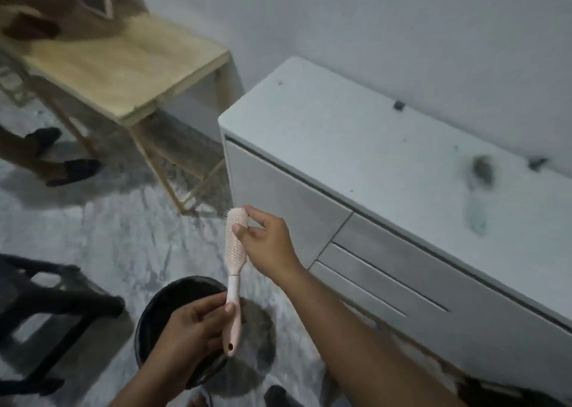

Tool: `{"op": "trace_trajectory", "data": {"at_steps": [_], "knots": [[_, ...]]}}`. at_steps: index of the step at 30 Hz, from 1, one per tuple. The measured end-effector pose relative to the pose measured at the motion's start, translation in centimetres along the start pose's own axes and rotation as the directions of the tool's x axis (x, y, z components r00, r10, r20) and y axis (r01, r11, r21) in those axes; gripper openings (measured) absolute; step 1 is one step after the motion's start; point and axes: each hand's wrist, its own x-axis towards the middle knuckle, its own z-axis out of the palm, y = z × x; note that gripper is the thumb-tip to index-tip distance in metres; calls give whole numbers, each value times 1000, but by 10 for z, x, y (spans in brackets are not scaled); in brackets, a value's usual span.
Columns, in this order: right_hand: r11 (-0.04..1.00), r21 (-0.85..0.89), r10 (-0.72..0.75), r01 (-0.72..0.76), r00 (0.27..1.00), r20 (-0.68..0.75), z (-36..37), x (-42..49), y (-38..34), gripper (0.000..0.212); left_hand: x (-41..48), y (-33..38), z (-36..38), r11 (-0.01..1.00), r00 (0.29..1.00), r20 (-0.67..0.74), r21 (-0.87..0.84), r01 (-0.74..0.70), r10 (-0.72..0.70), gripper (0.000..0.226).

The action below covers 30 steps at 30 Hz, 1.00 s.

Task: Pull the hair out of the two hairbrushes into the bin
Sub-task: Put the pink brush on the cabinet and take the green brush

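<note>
Left hand (192,329) clamps pink hairbrush (236,245) handle above bin (145,320); right hand (266,242), at 1 o'clock, pinches bristles—best pull strands straight outward, then drop downward.

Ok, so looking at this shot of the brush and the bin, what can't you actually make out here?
All in the head view:
- Inside of the bin: dark, and the left hand covers part of it.
- Hair in the pink brush: bristles too small and blurred to tell.
- Second brush on the white cabinet: motion-blurred, only a dark smear.
- Right hand fingertips: whether they pinch hair is unclear.
</note>
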Motion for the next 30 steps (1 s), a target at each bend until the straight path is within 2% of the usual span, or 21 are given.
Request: {"op": "trace_trajectory", "data": {"at_steps": [3, 5, 7, 12, 18, 21, 23, 25, 26, 28, 30], "knots": [[1000, 15, -10, 13, 987, -159, -75, -14, -26, 48, -10, 36, 64, 995, 994, 106, 97, -2, -8, 27], [999, 15, -30, 35, 964, -265, -129, -23, -34, 44, -6, 49, 109, 987, 988, 156, 160, -20, -5, 20], [999, 26, -23, 34, 931, -364, -182, -32, -33, 46, 4, 56, 155, 971, 980, 198, 236, -38, -10, 14], [998, 62, 32, 4, 829, -558, -307, -50, -14, 51, 27, 60, 274, 932, 953, 296, 359, -47, -66, 14], [993, 87, 115, -77, 754, -647, -442, -65, 15, 47, 43, 45, 410, 889, 921, 385, 442, -122, -65, 20], [992, 78, 129, -103, 741, -658, -502, -59, 29, 42, 49, 36, 471, 875, 910, 409, 462, -141, -69, 24], [989, 58, 141, -137, 742, -655, -535, -51, 36, 30, 59, 30, 507, 844, 914, 403, 503, -188, -37, 29], [985, -3, 129, -174, 740, -660, -561, -41, 43, 5, 72, 26, 538, 787, 925, 379, 562, -252, 26, 33], [981, -21, 128, -190, 734, -667, -571, -38, 44, 3, 77, 24, 551, 754, 929, 365, 595, -279, 57, 38], [976, -34, 134, -214, 719, -682, -585, -32, 46, 12, 89, 19, 570, 674, 930, 349, 661, -331, 115, 36], [968, -78, 120, -237, 716, -687, -594, -27, 48, 23, 98, 15, 582, 576, 921, 352, 724, -380, 167, 19]]}}
